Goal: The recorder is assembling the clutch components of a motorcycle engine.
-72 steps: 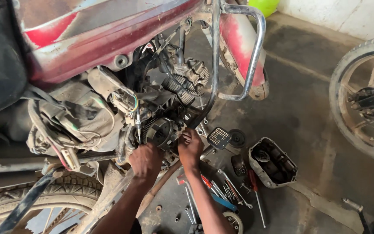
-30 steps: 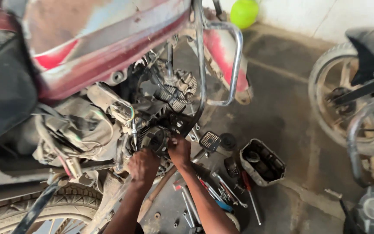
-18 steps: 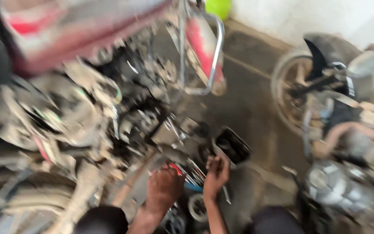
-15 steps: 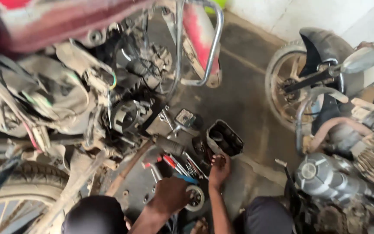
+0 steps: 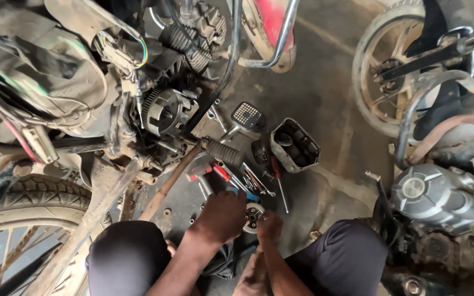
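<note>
My left hand (image 5: 223,215) is palm down over the floor, its curled fingers hidden and touching the left edge of a small round metal part (image 5: 254,212). My right hand (image 5: 270,226) grips that part from the right. Just beyond lie several hand tools (image 5: 231,176) with red and blue handles. The motorcycle's open engine, with its exposed round clutch basket (image 5: 167,112), sits further up and left, apart from both hands.
A rectangular metal tray (image 5: 302,158) holding small parts lies right of the tools. A foot peg (image 5: 223,152) and a pedal (image 5: 247,115) jut from the engine. A second motorcycle's wheel (image 5: 377,82) and engine cover (image 5: 432,192) stand at right. A tyre (image 5: 26,194) is at left.
Both hands have left the clutch area of the engine and come down to the floor by the tools. The view swung down and to the right.
</note>
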